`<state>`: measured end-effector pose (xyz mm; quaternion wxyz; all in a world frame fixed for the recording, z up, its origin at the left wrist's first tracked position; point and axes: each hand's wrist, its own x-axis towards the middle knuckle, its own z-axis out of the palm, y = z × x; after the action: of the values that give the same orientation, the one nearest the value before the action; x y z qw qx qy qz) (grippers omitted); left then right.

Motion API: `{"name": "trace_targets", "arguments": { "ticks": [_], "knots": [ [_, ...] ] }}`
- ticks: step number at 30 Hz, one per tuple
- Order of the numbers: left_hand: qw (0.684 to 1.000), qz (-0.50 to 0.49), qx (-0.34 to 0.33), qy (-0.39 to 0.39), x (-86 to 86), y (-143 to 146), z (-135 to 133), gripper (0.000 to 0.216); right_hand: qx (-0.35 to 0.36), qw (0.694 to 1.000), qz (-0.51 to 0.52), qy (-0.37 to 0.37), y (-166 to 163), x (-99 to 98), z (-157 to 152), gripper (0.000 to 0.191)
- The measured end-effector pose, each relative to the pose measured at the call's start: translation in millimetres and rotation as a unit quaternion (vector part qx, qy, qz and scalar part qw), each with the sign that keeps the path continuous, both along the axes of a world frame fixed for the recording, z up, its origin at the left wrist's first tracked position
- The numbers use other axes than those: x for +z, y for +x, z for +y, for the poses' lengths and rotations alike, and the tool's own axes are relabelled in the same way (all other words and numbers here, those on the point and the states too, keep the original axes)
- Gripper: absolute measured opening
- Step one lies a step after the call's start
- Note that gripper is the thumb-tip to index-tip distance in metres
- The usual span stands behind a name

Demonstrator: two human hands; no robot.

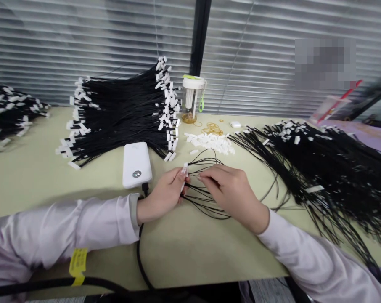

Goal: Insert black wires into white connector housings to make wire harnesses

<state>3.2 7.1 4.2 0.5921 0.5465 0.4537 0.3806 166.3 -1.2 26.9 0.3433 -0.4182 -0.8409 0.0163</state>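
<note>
Between thumb and fingers, my left hand [167, 189] grips a small white connector housing [186, 166] with thin black wires [206, 204] fanning out of it to the right. My right hand [233, 191] is closed in a pinch just right of the connector, holding the end of one thin wire whose tip points at the housing. Whether that tip is inside the housing is too small to tell. Behind my hands lies a heap of loose white connector housings [212, 143].
A white power bank [137, 165] with a black cable lies left of my hands. Behind it is a stack of finished-looking black wires [121, 109]. Rubber bands [213, 128], a drink bottle [192, 99] and a white case [235, 124] stand behind. More black wires [338, 168] cover the right.
</note>
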Motion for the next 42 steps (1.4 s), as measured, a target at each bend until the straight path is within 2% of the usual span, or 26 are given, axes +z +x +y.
{"name": "trace_targets", "arguments": {
  "ticks": [10, 16, 18, 21, 23, 26, 28, 29, 31, 33, 36, 39, 42],
  "knots": [
    [0.999, 0.030, -0.015, 0.017, -1.3, 0, 1, 0.037, 0.020, 0.993, -0.087, 0.072, -1, -2.2, 0, 0.021],
    [0.995, 0.081, -0.025, 0.047, 1.6, -2, 1, 0.040, 0.027, 0.968, -0.199, 0.148, -2, -4.7, -2, 0.024],
    [0.995, 0.081, -0.033, 0.051, 2.2, -2, 1, 0.039, 0.038, 0.964, -0.206, 0.161, -4, -6.5, -2, 0.026],
    [0.997, 0.056, -0.035, 0.040, 0.6, -2, 1, 0.038, 0.036, 0.974, -0.167, 0.148, -6, -5.2, 2, 0.023],
    [0.999, 0.028, -0.021, 0.030, -1.8, -1, 2, 0.036, -0.006, 0.985, -0.105, 0.139, -1, 1.2, 6, 0.017],
    [0.999, 0.000, 0.027, 0.028, -5.5, -2, 4, 0.035, -0.118, 0.986, -0.032, 0.115, 20, 17.5, 13, 0.017],
    [0.998, -0.013, 0.060, 0.030, -6.9, -3, 5, 0.035, -0.162, 0.984, -0.076, 0.026, 39, 27.6, 14, 0.029],
    [0.997, -0.020, 0.071, 0.032, -7.2, -3, 5, 0.034, -0.154, 0.979, -0.125, -0.044, 47, 31.0, 13, 0.034],
    [0.995, -0.031, 0.083, 0.035, -7.1, -3, 6, 0.032, -0.079, 0.955, -0.221, -0.179, 56, 33.7, 8, 0.036],
    [0.995, -0.035, 0.083, 0.032, -6.4, -2, 7, 0.031, 0.029, 0.932, -0.269, -0.241, 52, 31.6, 2, 0.031],
    [0.996, -0.030, 0.073, 0.030, -4.6, -1, 6, 0.030, 0.115, 0.938, -0.251, -0.210, 27, 23.8, -7, 0.027],
    [0.997, -0.012, 0.059, 0.040, -2.9, -1, 4, 0.032, 0.109, 0.959, -0.203, -0.165, 1, 15.4, -10, 0.023],
    [0.998, 0.003, 0.036, 0.046, -2.0, -2, 2, 0.033, 0.094, 0.971, -0.165, -0.148, -11, 9.1, -8, 0.019]
  ]
}}
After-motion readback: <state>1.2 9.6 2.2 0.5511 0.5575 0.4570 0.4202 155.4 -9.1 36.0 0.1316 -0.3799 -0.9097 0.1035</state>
